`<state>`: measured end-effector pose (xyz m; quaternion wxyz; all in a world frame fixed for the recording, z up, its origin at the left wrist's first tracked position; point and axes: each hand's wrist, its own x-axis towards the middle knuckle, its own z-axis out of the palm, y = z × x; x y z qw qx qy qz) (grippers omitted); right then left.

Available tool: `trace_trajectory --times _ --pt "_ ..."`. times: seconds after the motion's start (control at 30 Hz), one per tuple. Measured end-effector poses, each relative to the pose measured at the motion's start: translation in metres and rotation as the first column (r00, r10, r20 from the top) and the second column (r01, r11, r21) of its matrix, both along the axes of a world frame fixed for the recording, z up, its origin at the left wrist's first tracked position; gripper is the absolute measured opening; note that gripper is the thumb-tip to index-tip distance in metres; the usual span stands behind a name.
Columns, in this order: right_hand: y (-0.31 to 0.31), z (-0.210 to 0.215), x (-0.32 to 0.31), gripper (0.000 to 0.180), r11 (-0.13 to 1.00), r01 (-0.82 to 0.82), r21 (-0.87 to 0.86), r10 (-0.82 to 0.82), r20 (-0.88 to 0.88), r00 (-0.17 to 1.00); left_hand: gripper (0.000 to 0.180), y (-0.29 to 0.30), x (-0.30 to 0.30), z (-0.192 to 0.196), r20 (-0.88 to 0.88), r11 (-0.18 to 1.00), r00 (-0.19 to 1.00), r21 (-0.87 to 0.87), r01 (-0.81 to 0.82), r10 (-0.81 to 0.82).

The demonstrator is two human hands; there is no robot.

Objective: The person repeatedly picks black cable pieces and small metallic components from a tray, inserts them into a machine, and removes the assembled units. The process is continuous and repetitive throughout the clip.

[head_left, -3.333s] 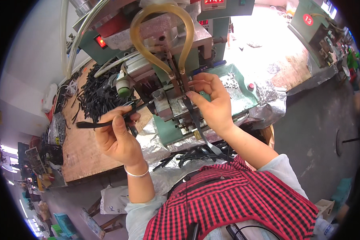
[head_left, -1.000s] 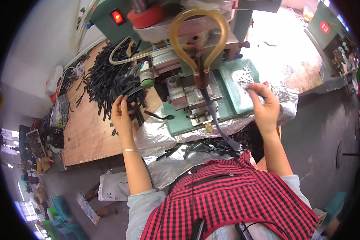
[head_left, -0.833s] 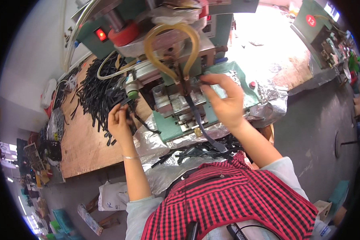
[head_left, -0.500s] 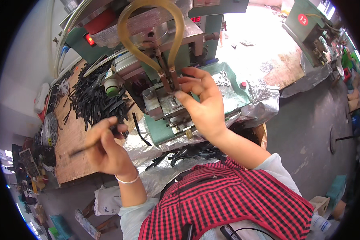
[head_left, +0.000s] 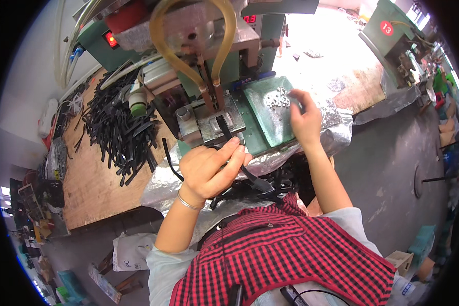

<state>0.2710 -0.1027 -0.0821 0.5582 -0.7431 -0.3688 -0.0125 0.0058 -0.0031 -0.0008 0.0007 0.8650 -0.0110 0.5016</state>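
Note:
My left hand (head_left: 209,168) pinches a black strap (head_left: 252,177) between thumb and fingers. One end of the strap lies on the metal fixture (head_left: 207,124) of the bench machine; the other hangs toward my apron. Two copper-coloured electrodes (head_left: 219,98), joined to a yellow hose loop (head_left: 229,38), stand just above that end. Over the right side of a shallow green tray (head_left: 265,125), my right hand (head_left: 307,120) has its fingers curved and apart, with nothing visible in them. Small silvery metal pieces (head_left: 278,99) lie in the tray beside those fingertips.
A big heap of black straps (head_left: 120,130) covers part of the wooden bench (head_left: 94,191) at left. More straps lie below the machine near my apron. Crumpled foil (head_left: 336,131) lines the bench edge. A green-capped cylinder (head_left: 137,104) projects left of the fixture. Another green machine (head_left: 387,35) stands far right.
My left hand has come from the left to the machine's front, bringing the strap onto the fixture. My right hand has left the electrodes and moved right to the tray.

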Motion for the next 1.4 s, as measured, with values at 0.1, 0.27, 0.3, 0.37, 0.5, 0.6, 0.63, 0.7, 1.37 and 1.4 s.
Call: trace_trajectory --times 0.1,0.27,0.3,0.37,0.5,0.6,0.63,0.7,1.37,1.4 --pt "0.002 0.006 -0.015 0.016 0.974 0.067 -0.218 0.008 0.329 0.944 0.028 -0.001 0.000 -0.004 0.009 1.000 1.000 -0.026 0.006 -0.006" --pt "0.025 -0.003 -0.023 0.017 0.913 0.198 -0.357 -0.003 0.479 0.878 0.032 -0.012 -0.009 0.001 -0.019 0.985 0.999 -0.170 -0.035 0.032" --pt "0.025 -0.006 -0.021 0.015 0.910 0.209 -0.359 0.003 0.508 0.861 0.035 -0.019 -0.014 0.002 -0.051 0.967 0.998 -0.251 -0.049 0.037" --pt "0.020 -0.009 -0.019 0.012 0.917 0.195 -0.349 0.023 0.532 0.846 0.037 -0.030 -0.036 -0.002 -0.095 0.952 0.991 -0.283 -0.116 0.093" --pt "-0.005 0.000 -0.020 0.014 0.958 0.087 -0.273 -0.014 0.258 0.966 0.034 -0.008 -0.100 -0.041 -0.173 0.900 0.920 -0.208 -0.384 0.352" --pt "-0.010 0.005 -0.009 0.014 0.991 0.037 -0.129 -0.014 0.171 0.985 0.040 0.031 -0.126 -0.036 -0.507 0.788 0.689 -0.033 -0.615 0.517" --pt "-0.007 0.006 -0.007 0.014 0.995 0.015 -0.097 -0.002 0.138 0.990 0.036 0.039 -0.136 -0.046 -0.629 0.772 0.599 0.003 -0.636 0.496" --pt "0.002 0.003 -0.008 0.015 0.999 -0.037 -0.036 0.039 0.063 0.997 0.034 0.061 -0.152 -0.082 -0.643 0.828 0.658 -0.065 -0.557 0.392" --pt "-0.010 0.005 -0.027 0.015 0.996 0.000 0.087 0.001 -0.006 1.000 0.017 0.170 -0.154 -0.101 -0.352 0.540 0.592 -0.245 -0.806 0.724" --pt "-0.019 0.005 -0.023 0.014 0.995 0.019 0.096 -0.017 -0.019 1.000 0.016 0.166 -0.151 -0.101 -0.274 0.532 0.597 -0.277 -0.800 0.754"
